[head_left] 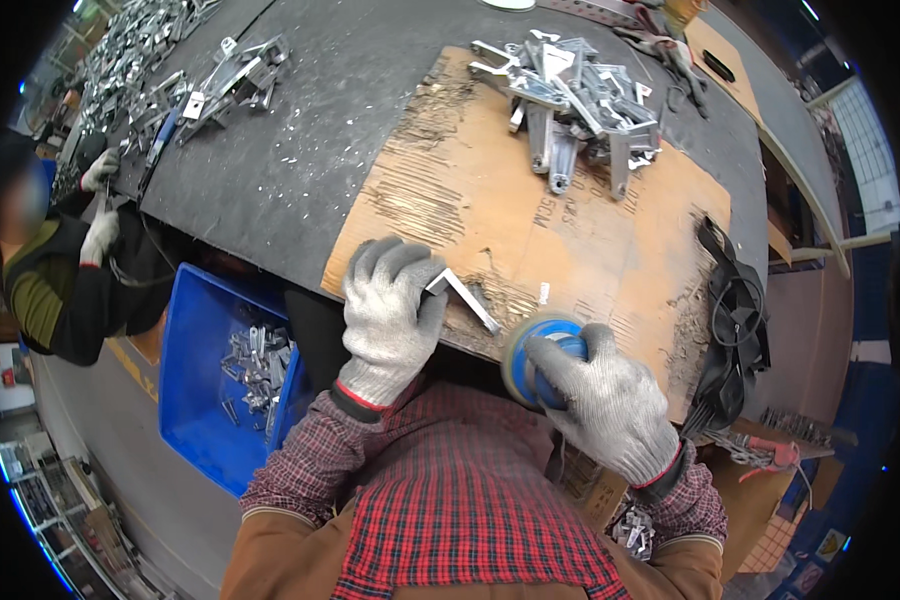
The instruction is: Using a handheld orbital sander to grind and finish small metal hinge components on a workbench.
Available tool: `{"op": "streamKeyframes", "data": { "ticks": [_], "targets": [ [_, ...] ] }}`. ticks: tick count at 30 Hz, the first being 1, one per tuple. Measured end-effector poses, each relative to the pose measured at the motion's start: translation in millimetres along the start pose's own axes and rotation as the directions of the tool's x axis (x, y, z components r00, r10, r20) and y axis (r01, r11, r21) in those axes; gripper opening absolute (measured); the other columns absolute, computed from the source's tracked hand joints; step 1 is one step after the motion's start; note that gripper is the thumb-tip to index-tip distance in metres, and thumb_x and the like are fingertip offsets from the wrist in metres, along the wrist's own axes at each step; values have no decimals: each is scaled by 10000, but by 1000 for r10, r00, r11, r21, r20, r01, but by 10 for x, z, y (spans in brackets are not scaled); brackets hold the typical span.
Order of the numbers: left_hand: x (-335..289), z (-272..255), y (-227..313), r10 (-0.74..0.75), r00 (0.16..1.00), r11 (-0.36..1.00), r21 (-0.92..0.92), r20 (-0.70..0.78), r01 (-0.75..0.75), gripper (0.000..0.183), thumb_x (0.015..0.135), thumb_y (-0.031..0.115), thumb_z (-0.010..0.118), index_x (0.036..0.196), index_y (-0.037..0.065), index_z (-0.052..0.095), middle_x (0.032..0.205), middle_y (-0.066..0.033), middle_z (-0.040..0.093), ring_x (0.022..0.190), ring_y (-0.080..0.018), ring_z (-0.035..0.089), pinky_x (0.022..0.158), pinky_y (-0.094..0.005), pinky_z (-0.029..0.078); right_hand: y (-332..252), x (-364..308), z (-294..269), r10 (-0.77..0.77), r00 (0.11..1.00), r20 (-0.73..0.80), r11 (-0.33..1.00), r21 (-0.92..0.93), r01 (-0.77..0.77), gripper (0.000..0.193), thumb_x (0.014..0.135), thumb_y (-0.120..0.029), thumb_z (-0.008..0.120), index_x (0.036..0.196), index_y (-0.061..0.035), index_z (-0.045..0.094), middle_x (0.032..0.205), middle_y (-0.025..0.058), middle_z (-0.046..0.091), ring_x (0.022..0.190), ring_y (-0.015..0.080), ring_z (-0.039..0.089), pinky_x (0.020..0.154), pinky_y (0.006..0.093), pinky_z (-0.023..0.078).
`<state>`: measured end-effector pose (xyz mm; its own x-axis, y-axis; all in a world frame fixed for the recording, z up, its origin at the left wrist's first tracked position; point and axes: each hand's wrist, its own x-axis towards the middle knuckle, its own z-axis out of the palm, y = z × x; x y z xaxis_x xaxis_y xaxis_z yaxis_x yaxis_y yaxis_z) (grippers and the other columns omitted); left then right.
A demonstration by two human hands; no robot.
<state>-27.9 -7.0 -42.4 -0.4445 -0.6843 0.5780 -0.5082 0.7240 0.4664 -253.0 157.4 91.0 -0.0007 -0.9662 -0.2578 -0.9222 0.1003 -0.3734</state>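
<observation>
My gloved left hand (pixel 388 305) is closed on one end of a silver, L-shaped metal bracket (pixel 468 300) at the front edge of the cardboard. The bracket's long arm points right, toward the tool. In my gloved right hand (pixel 615 400) is a round sander (pixel 530 360) with a blue body and a pale disc rim, tilted beside the table edge. A gap separates the disc from the bracket. Further back on the worn cardboard sheet (pixel 580 240) lies a heap of similar metal brackets (pixel 580 100). My fingers hide part of both held things.
To my left stands a blue bin (pixel 205 400) with metal parts in it. More brackets (pixel 240 85) lie on the dark table (pixel 310 140). A black strap or cable bundle (pixel 735 320) hangs over the right side. A co-worker (pixel 50 270) works at far left.
</observation>
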Motion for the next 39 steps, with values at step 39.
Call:
{"op": "streamKeyframes", "data": {
  "ticks": [39],
  "targets": [
    [46, -366, -436, -48, 962, 890, -425, 269, 163, 300, 820, -21, 917, 1086, 30, 786, 1040, -114, 800, 955, -268, 777, 833, -401, 589, -145, 315, -225, -1, 1000, 22, 994, 112, -1, 602, 925, -288, 906, 1482, -241, 682, 1270, 283, 654, 994, 528, 788, 854, 574, 669]
  ]
}}
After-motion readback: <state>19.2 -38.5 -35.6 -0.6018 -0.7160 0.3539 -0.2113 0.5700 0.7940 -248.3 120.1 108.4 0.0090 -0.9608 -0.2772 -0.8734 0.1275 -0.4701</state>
